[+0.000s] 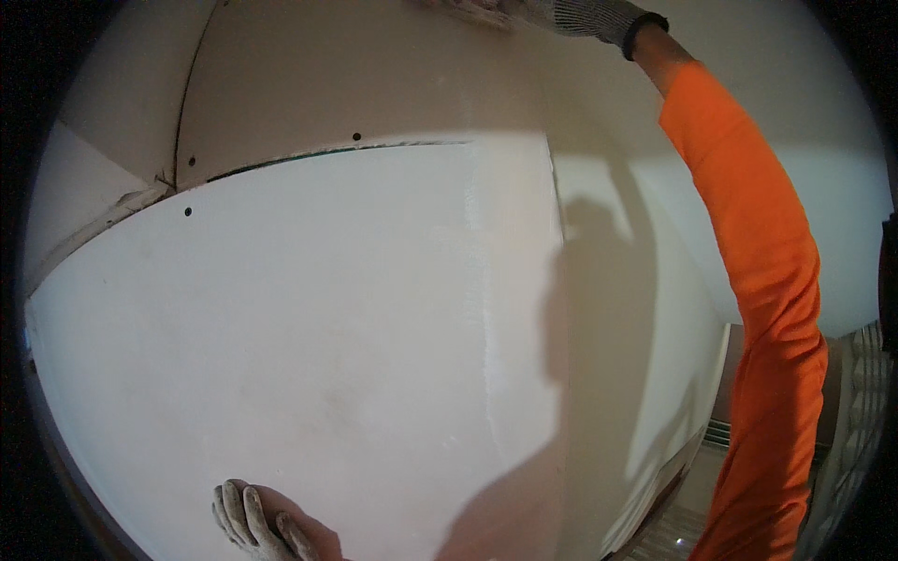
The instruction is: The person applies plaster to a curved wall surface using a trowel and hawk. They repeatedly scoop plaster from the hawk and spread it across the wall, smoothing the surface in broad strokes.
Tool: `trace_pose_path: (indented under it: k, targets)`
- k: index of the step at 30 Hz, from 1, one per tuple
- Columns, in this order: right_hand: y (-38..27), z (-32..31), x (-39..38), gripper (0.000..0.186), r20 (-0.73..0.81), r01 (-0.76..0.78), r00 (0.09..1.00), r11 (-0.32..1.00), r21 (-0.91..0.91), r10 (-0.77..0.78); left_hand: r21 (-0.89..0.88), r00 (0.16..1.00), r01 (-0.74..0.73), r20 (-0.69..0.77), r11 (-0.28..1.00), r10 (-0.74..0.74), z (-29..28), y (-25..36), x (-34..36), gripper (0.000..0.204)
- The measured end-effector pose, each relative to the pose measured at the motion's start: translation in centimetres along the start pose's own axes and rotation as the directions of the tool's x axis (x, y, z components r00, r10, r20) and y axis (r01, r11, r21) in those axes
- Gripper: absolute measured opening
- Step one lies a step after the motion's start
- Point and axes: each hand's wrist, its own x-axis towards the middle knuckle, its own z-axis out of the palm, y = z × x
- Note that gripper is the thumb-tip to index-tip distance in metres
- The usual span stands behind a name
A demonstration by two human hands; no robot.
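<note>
At the top edge, the right hand reaches far up by the tan, shaded board. It wears a gray striped glove with a dark cuff, and part of it is cut off, so I cannot tell if its fingers are closed, loose or holding something. A bright orange sleeve covers most of that arm – just a bit of bare wrist peeks out.

Down at the bottom, left of the middle, is the left hand in a dusty, pale glove. Its fingers are a little bent and close together, with their tips pointing up. The palm side is hidden, so I cannot tell if it is gripping or touching anything.

The big white board fills the middle, right behind the left hand and below the tan board. A thin dark gap runs between the two boards. One round dark dot sits near the white board's top left corner. A whiter, rough streak goes down its right part. A person's shadow falls farther right – partly on the pale side wall.
</note>
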Motion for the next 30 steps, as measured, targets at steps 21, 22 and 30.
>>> trace_pose_path:
  k: [21,22,30]
  targets:
    - [0.2,13.2,11.4,0.045,-0.476,0.067,0.88,0.992,0.105,-0.009,0.235,0.977,-0.214,0.04,0.948,0.211,2.4,0.2,-1.4,0.036]
    - [-2.5,13.1,10.6,0.045,-0.486,0.057,0.873,0.981,0.188,0.043,0.228,0.99,-0.137,0.005,0.964,0.14,1.9,0.1,-1.2,0.036]
    - [-3.3,-0.1,3.9,0.036,0.116,-0.087,0.99,0.995,0.052,0.08,0.271,0.996,-0.089,0.038,0.958,0.082,1.5,0.6,-0.9,0.04]
